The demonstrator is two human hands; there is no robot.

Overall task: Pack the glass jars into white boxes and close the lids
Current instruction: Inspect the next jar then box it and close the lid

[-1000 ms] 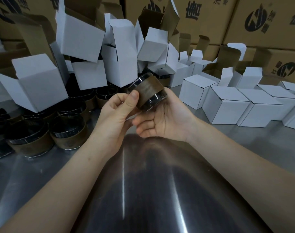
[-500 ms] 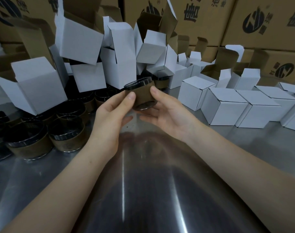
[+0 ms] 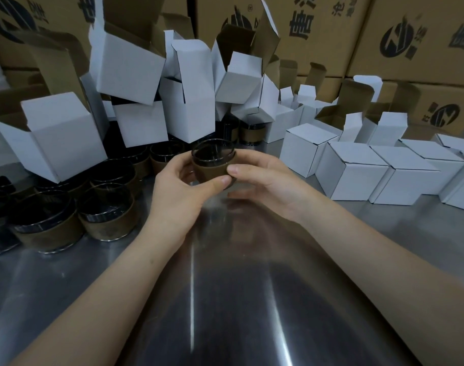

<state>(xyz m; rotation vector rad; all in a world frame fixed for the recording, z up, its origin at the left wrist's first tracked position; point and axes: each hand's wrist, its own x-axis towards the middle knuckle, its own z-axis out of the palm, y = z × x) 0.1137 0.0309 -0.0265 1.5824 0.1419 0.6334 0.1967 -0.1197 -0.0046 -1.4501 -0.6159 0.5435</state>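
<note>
Dark jar [image 3: 212, 165], brown band; white boxes [image 3: 357, 173].

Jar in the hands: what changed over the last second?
The jar turned from lying tilted in the palm of the right hand to upright, mouth up. Now the left hand and the right both pinch its brown band. The white boxes and other jars stayed put.
</note>
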